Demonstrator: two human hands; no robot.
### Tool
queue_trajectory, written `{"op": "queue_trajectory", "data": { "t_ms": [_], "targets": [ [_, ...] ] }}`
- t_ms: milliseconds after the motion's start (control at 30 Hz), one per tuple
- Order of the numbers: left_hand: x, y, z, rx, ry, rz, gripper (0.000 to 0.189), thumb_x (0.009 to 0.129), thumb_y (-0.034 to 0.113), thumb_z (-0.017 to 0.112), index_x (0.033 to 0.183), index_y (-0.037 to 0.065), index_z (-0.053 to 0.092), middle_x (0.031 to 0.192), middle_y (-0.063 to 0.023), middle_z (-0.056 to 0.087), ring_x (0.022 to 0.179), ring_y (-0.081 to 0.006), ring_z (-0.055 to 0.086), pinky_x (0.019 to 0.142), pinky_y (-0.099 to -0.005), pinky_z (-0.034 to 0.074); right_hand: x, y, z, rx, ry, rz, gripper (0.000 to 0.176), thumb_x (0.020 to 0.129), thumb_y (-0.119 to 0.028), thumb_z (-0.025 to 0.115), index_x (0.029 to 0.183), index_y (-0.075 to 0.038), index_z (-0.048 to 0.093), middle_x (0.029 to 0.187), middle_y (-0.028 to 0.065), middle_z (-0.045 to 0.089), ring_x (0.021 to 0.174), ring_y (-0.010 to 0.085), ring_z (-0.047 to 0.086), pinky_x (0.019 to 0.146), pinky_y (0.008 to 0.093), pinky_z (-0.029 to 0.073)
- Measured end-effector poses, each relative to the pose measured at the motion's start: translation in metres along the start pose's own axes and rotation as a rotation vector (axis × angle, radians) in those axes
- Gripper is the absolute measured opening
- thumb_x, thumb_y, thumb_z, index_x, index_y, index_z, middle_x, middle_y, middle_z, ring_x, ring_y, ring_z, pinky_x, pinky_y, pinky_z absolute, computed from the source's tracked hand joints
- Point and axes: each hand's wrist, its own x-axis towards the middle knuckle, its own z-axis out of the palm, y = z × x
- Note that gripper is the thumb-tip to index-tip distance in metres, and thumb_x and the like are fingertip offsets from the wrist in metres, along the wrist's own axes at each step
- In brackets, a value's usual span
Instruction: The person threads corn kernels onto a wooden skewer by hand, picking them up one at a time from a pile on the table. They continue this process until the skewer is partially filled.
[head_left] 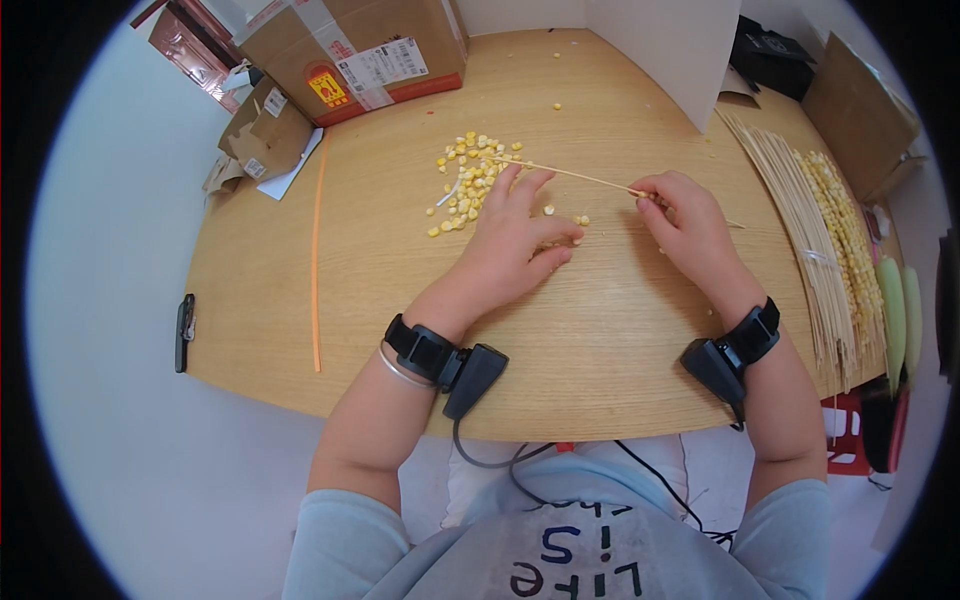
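One wooden table (400,300) carries everything: a single bamboo skewer (580,177) angled just above it, pinched in the right hand (690,225) grip. The left hand (515,235) lies beside one heap of corn kernels (462,185) (too many to count) — whether its grip holds one, I cannot tell. Two cardboard boxes (350,55) sit behind.

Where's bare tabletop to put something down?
Free: between orange strip and left hand; table near edge, this side of both hands; far side between cardboard box and white panel. Crowded: corn kernels, right hand holding skewer, skewer rows on right.
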Motion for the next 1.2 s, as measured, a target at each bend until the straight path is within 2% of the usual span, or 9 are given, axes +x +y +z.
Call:
{"op": "queue_trajectory", "data": {
  "t_ms": [167,233,300,400,500,633,900,1133,1200],
  "targets": [
    [0.004,-0.004,-0.001,-0.023,0.002,0.025,0.014,0.076,0.020,0.071,0.086,0.013,0.065,0.135,-0.0165,0.040,0.129,-0.0421,0.027,0.108,-0.0490,0.023,-0.001,0.003,0.000,-0.002,-0.010,-0.019,0.015,0.082,-0.009,0.058,0.094,-0.001,0.065,0.082,0.0141,0.062,0.071,0.0274,0.060,0.064,0.0346,0.047],
    [-0.001,-0.008,0.003,-0.039,0.018,0.003,0.013,0.076,0.020,0.071,0.084,0.012,0.064,0.134,-0.0168,0.041,0.128,-0.0422,0.028,0.107,-0.0484,0.024,-0.003,0.004,0.001,-0.057,-0.001,-0.021,0.017,0.084,-0.010,0.059,0.097,-0.001,0.064,0.088,0.0152,0.064,0.079,0.0276,0.062,0.070,0.0334,0.049],
    [0.000,-0.012,0.006,-0.017,0.058,0.078,0.014,0.075,0.022,0.071,0.083,0.013,0.065,0.132,-0.0177,0.042,0.126,-0.0417,0.030,0.106,-0.0477,0.025,-0.006,0.012,0.003,-0.028,-0.024,-0.051,0.018,0.085,-0.011,0.059,0.099,-0.001,0.064,0.091,0.0152,0.064,0.082,0.0269,0.063,0.073,0.0329,0.049],
    [-0.002,-0.018,0.013,-0.025,0.099,0.102,0.015,0.079,0.027,0.068,0.088,0.016,0.069,0.133,-0.0192,0.043,0.127,-0.0424,0.030,0.107,-0.0498,0.023,-0.001,0.020,0.004,-0.014,-0.037,-0.049,0.021,0.088,-0.015,0.059,0.102,0.000,0.063,0.097,0.0137,0.065,0.091,0.0235,0.063,0.082,0.0312,0.049],
    [0.003,-0.025,0.023,-0.027,0.095,0.156,0.018,0.082,0.033,0.063,0.094,0.022,0.072,0.136,-0.0202,0.042,0.128,-0.0437,0.030,0.109,-0.0512,0.019,0.000,0.025,0.004,0.028,-0.088,0.004,0.022,0.089,-0.013,0.059,0.105,0.001,0.062,0.100,0.0109,0.065,0.093,0.0178,0.061,0.084,0.0284,0.046],
    [0.009,-0.024,0.027,-0.017,0.077,0.118,0.014,0.077,0.031,0.065,0.088,0.027,0.073,0.134,-0.0191,0.046,0.125,-0.0408,0.035,0.107,-0.0478,0.023,0.005,0.050,0.002,0.137,-0.158,0.051,0.024,0.093,-0.012,0.055,0.111,0.003,0.060,0.108,0.0090,0.063,0.096,0.0137,0.058,0.086,0.0256,0.043],
    [0.006,-0.021,0.020,0.008,0.110,0.045,0.012,0.065,0.031,0.073,0.075,0.024,0.070,0.122,-0.0134,0.054,0.118,-0.0348,0.040,0.096,-0.0442,0.036,0.010,0.049,0.002,0.103,-0.153,0.077,0.026,0.094,-0.014,0.054,0.112,0.003,0.059,0.110,0.0076,0.063,0.096,0.0110,0.056,0.085,0.0246,0.043],
    [0.011,-0.027,0.022,-0.087,0.134,0.042,0.013,0.063,0.026,0.071,0.070,0.016,0.068,0.113,-0.0101,0.058,0.114,-0.0327,0.042,0.093,-0.0383,0.038,0.008,0.049,0.004,0.137,-0.130,0.069,0.025,0.094,-0.014,0.054,0.111,0.003,0.060,0.108,0.0073,0.063,0.093,0.0098,0.055,0.083,0.0231,0.043],
    [0.005,-0.024,0.006,-0.101,0.273,-0.031,0.016,0.065,0.024,0.071,0.073,0.011,0.067,0.101,-0.0098,0.063,0.103,-0.0284,0.053,0.085,-0.0361,0.044,0.007,0.046,0.004,0.112,-0.117,0.071,0.025,0.093,-0.013,0.054,0.111,0.003,0.060,0.107,0.0071,0.063,0.093,0.0096,0.055,0.083,0.0229,0.043]
  ]
}}
